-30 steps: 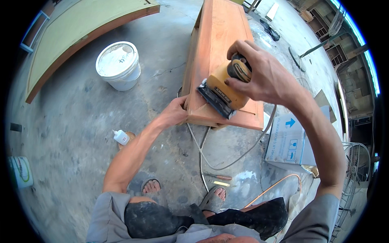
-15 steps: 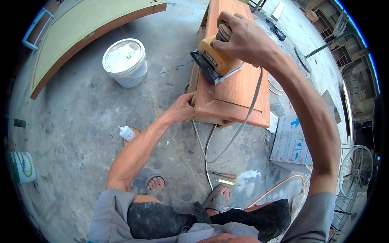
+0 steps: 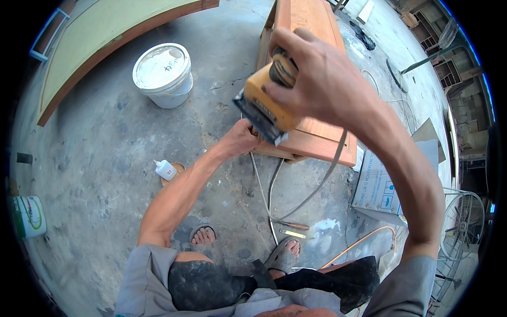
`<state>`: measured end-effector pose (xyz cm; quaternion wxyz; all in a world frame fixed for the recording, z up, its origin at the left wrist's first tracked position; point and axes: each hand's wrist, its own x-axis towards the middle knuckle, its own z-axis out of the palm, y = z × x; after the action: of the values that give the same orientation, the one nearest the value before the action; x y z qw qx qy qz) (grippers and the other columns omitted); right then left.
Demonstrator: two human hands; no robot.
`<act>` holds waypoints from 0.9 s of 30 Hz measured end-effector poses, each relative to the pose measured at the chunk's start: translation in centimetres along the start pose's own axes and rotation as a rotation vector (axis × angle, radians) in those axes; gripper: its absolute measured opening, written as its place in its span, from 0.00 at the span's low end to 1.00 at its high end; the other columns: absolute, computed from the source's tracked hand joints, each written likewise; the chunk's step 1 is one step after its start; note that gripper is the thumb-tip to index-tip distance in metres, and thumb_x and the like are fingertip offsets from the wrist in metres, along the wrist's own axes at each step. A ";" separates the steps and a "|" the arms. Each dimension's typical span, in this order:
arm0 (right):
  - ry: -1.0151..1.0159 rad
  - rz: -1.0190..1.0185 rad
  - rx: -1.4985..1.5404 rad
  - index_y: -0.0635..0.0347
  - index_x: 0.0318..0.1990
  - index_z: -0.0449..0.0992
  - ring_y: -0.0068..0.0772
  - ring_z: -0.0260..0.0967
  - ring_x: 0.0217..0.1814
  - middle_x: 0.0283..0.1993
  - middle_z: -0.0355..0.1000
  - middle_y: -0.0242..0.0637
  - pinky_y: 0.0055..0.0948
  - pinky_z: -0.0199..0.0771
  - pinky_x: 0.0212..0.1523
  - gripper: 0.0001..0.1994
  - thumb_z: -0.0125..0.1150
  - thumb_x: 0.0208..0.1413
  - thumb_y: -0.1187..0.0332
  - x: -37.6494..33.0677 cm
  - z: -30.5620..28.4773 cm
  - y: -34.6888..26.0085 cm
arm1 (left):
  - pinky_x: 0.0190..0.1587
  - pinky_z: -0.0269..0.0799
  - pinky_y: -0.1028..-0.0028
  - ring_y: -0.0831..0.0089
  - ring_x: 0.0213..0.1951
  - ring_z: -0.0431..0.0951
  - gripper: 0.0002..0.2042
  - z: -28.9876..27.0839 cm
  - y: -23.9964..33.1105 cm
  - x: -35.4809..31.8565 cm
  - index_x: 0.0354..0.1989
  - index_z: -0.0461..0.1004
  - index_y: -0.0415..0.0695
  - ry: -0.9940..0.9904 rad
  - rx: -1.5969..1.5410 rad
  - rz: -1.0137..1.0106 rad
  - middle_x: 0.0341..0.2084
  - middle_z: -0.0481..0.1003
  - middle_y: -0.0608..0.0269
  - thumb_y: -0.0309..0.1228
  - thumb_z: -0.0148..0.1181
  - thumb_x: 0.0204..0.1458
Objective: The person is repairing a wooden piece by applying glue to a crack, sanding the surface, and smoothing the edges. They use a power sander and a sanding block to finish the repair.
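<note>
My right hand (image 3: 317,79) is wrapped round the grip of a yellow electric sander (image 3: 269,100) with a dark base pad. The sander is tilted over the near left corner of a reddish wooden cabinet (image 3: 325,134); I cannot tell whether its pad touches the wood. A grey power cord (image 3: 334,168) loops from it down to the floor. Beside the sander, my left hand (image 3: 240,138) is closed on the cabinet's near left edge, its fingertips partly hidden.
A lidded white bucket (image 3: 163,74) stands left of the cabinet, near a large pale panel (image 3: 100,42). A white glue bottle (image 3: 166,169), a wood-handled tool (image 3: 291,225) and a yellow-and-white strip (image 3: 289,233) lie on the floor. Right are a cardboard box (image 3: 376,185) and a fan (image 3: 463,222).
My right hand has brought the sander down and left, toward the cabinet's near left corner. The left hand stays on the edge.
</note>
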<state>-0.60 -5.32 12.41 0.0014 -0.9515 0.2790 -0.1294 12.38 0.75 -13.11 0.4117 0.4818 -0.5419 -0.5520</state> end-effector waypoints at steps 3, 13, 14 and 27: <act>0.034 0.081 -0.019 0.65 0.47 0.75 0.58 0.79 0.45 0.44 0.77 0.55 0.48 0.79 0.49 0.20 0.68 0.53 0.59 2.6 0.7 2.6 | 0.34 0.71 0.76 0.81 0.33 0.73 0.15 0.5 -2.2 0.8 0.51 0.79 0.44 0.028 -0.128 0.009 0.33 0.77 0.72 0.28 0.70 0.55; -0.140 -0.013 0.295 0.63 0.53 0.62 0.56 0.71 0.44 0.44 0.67 0.51 0.45 0.73 0.49 0.25 0.65 0.47 0.72 -5.1 -2.7 -5.5 | 0.66 0.67 0.60 0.60 0.62 0.72 0.26 1.6 -3.7 -3.3 0.65 0.68 0.36 0.323 0.194 0.459 0.56 0.74 0.50 0.28 0.65 0.58; -0.176 -0.020 0.284 0.64 0.51 0.63 0.57 0.70 0.47 0.45 0.68 0.51 0.46 0.73 0.50 0.25 0.66 0.46 0.72 -6.4 -3.2 -5.5 | 0.64 0.69 0.62 0.61 0.61 0.74 0.25 2.0 -3.6 -6.0 0.64 0.68 0.36 0.382 0.168 0.360 0.56 0.74 0.50 0.28 0.64 0.58; -0.460 0.011 0.527 0.61 0.52 0.71 0.58 0.70 0.54 0.51 0.69 0.51 0.51 0.80 0.44 0.22 0.69 0.52 0.64 -14.9 7.5 -8.5 | 0.56 0.72 0.67 0.63 0.54 0.77 0.23 8.3 -0.8 -26.1 0.63 0.70 0.37 -0.459 -0.306 -0.208 0.56 0.78 0.50 0.41 0.56 0.67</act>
<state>-6.36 9.26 2.13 0.3106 -0.9211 0.2337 0.0209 9.43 27.97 -12.12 0.2875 0.3294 -0.4791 -0.7611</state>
